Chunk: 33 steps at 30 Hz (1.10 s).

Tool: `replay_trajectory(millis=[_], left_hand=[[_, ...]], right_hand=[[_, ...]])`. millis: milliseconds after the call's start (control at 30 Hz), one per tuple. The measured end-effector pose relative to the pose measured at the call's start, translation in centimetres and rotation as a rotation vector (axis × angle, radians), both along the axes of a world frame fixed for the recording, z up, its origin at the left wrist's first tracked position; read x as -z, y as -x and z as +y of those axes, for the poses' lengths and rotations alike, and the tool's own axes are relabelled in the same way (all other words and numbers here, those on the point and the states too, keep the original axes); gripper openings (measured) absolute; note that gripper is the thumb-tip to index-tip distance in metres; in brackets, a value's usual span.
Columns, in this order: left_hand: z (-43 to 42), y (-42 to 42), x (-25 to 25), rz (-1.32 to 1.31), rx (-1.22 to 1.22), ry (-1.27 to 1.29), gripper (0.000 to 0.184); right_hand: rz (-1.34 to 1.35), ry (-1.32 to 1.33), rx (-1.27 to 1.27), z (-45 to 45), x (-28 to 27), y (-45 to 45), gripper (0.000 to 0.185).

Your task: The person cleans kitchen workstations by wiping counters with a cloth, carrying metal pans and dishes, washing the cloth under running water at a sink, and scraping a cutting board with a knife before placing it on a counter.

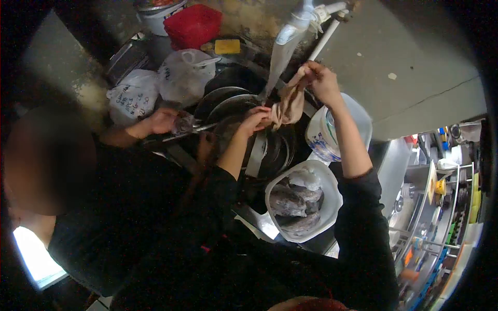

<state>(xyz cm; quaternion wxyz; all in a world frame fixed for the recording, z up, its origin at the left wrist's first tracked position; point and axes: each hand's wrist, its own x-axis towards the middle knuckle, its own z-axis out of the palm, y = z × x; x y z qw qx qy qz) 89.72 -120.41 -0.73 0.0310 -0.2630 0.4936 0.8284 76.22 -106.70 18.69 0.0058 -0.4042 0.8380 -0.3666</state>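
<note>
A limp beige piece [288, 107], like wet cloth or skin, hangs stretched between my hands over a dark sink area. My right hand [322, 82] pinches its upper end, high beside the tap. My left hand [255, 122] has its fingers at the lower end; they look closed on its edge. Just left of the piece, a long translucent sleeve [280, 65] hangs from the tap [332, 9]. Below my right forearm stands a white tub [338, 199] with several dark grey, fish-like pieces [290, 202] in it. Behind that forearm is a white bucket [360, 116] with a printed container.
At my left, another person's hand [163, 120] holds a small dark wet thing. Dark round pans [228, 103] lie in the sink area. Beyond are tied plastic bags [182, 78], a red basket [192, 26] and a yellow sponge [227, 46]. Shelving [441, 207] stands right.
</note>
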Motion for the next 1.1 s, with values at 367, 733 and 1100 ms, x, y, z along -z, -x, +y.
replay_trajectory(millis=[367, 733, 1100], left_hand=[[0.5, 4.4, -0.6, 0.304, -0.123, 0.548, 0.026], [-3.9, 6.0, 7.1, -0.106, -0.303, 0.116, 0.021], [-3.9, 3.7, -1.6, -0.03, -0.222, -0.174, 0.037]], right_hand=[[-0.88, 0.543, 0.094, 1.5, -5.1, -2.2, 0.02], [-0.42, -0.268, -0.269, -2.3, 11.1, 0.9, 0.035], [-0.946, -0.218, 0.138, -6.2, 18.2, 0.5, 0.021]])
